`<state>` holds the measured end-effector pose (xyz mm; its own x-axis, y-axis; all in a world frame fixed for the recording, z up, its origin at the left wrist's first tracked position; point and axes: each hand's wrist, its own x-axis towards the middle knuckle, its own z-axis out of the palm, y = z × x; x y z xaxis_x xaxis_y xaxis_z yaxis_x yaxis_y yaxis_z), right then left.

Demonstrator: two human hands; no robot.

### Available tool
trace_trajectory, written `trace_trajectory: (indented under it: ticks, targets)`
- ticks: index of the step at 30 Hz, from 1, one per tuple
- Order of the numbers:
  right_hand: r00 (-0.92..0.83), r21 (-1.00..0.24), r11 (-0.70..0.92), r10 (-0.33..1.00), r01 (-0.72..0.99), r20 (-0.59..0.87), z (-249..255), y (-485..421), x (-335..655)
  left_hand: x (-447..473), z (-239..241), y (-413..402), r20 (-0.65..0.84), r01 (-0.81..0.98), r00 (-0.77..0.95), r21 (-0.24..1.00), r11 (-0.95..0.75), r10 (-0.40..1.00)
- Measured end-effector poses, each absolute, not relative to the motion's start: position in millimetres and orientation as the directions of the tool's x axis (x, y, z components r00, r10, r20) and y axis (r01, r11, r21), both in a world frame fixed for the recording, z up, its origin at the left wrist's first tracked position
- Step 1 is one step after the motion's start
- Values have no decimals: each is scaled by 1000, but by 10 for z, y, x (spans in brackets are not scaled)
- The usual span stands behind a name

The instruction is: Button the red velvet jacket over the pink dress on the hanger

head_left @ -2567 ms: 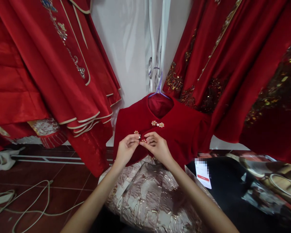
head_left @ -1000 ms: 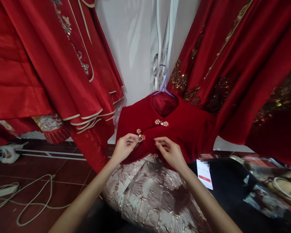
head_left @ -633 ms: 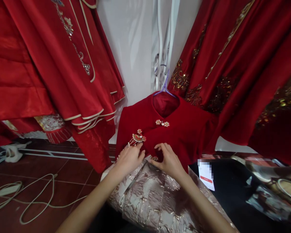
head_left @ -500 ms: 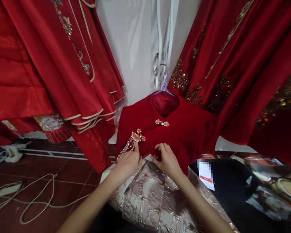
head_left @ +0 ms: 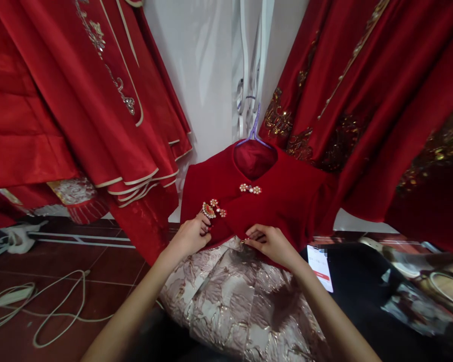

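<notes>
A dark red top (head_left: 287, 201) with a pearl-flower fastener (head_left: 250, 189) at its neck hangs on a purple hanger (head_left: 254, 131). A fan-shaped brooch (head_left: 209, 210) sits on its front at the left. Just below the brooch, my left hand (head_left: 191, 235) is closed with curled fingers over its beaded tassel, which is mostly hidden. My right hand (head_left: 275, 245) pinches the top's lower front edge, where a small gold ornament (head_left: 244, 241) shows at the fingertips. Under the hem lies a pinkish-silver brocade skirt (head_left: 230, 296).
Red garments with cream piping (head_left: 143, 146) hang at left, and sequined red garments (head_left: 347, 136) at right. A white cable (head_left: 75, 314) loops over the tiled floor. On a black surface (head_left: 357, 291) at right lie a phone with a lit screen (head_left: 320, 271) and a clear plastic bag (head_left: 415, 309).
My left hand has drawn slightly down and left, its fingers curling over the tassel. The right hand has moved a little right, its fingers now pinched at the hem. The view has shifted slightly.
</notes>
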<state>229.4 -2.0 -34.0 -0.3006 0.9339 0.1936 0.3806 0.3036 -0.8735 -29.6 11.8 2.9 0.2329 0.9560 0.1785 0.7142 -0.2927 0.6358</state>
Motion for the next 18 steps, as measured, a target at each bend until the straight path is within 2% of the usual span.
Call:
trace_trajectory:
  ticks: [2, 5, 9, 14, 18]
  targets:
    - [-301, -893, 290, 935, 344, 188, -307, -21, 2336, -287, -45, 124, 141, 619, 280, 729, -290, 950]
    - [-285, -911, 267, 942, 315, 177, -218, -45, 2389, -199, -143, 93, 81, 537, 358, 797, -276, 930]
    - [-268, -940, 238, 948, 243, 171, -115, -109, 2328, 1, -217, 28, 128, 444, 401, 839, -315, 907]
    - [-163, -908, 309, 949, 284, 272, -300, -110, 2048, 144, -159, -31, 152, 484, 356, 814, -321, 922]
    - [-145, -883, 340, 940, 323, 309, -440, -60, 1958, 152, -115, -42, 174, 613, 299, 719, -328, 938]
